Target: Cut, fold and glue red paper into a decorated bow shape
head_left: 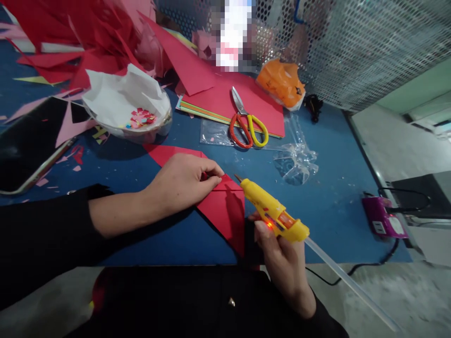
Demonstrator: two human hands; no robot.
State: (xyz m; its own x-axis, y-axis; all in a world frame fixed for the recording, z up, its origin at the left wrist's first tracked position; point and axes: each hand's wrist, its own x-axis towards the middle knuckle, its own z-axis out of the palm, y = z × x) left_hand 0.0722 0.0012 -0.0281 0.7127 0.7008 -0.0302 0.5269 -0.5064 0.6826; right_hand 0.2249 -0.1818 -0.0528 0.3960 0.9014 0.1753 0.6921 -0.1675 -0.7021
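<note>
Folded red paper point(225, 211) lies on the blue table by its front edge, one corner showing beyond my left wrist. My left hand point(186, 180) rests on it, thumb and forefinger pinched at a fold near its upper edge. In my right hand point(282, 258) is a yellow hot glue gun point(273, 211), its small light glowing orange-red. The nozzle points up and left, close to the pinched fold; whether it touches the paper I cannot tell. A long clear glue stick point(348, 279) sticks out of the gun's back end.
Scissors point(246, 119) with red and yellow handles lie on a stack of coloured paper point(253, 94). Left are a paper-lined bowl point(128, 110) of scraps and a phone point(35, 141). A purple power adapter point(382, 218) sits at the right edge, with cables. Crumpled clear plastic point(298, 164) lies nearby.
</note>
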